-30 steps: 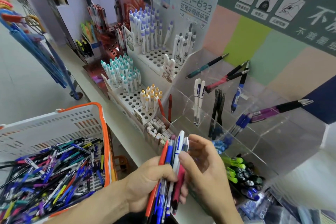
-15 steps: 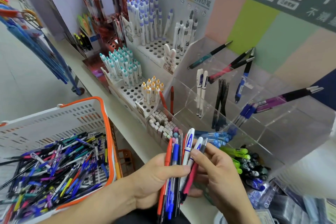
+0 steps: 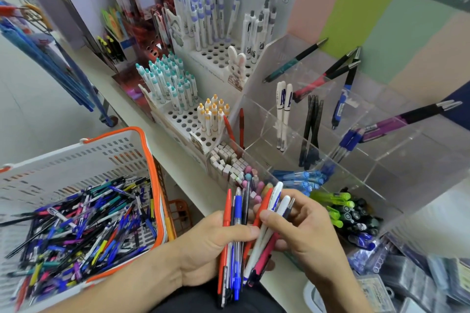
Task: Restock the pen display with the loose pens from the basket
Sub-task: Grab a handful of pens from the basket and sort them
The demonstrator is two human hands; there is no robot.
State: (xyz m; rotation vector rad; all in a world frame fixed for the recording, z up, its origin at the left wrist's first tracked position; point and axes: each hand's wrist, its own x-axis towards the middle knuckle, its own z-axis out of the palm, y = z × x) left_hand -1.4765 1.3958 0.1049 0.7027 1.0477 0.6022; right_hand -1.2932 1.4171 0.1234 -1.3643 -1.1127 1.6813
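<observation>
Basket [image 3: 150, 160]: far left, below the shelf edge, loose pens [image 3: 84, 223] heaped inside.
Shelf [image 3: 188, 180]: runs from upper left to lower right, carrying the displays.
Peg stands [image 3: 188, 119]: on the shelf, behind and right of the basket, pens upright in their holes.
Clear bins [image 3: 356, 160]: right of the peg stands, pens leaning in separate compartments.
Left hand [image 3: 211, 246]: in front of the shelf, holding a bundle of pens [image 3: 236, 223].
Right hand [image 3: 305, 231]: just right of the left hand, touching the bundle.
</observation>
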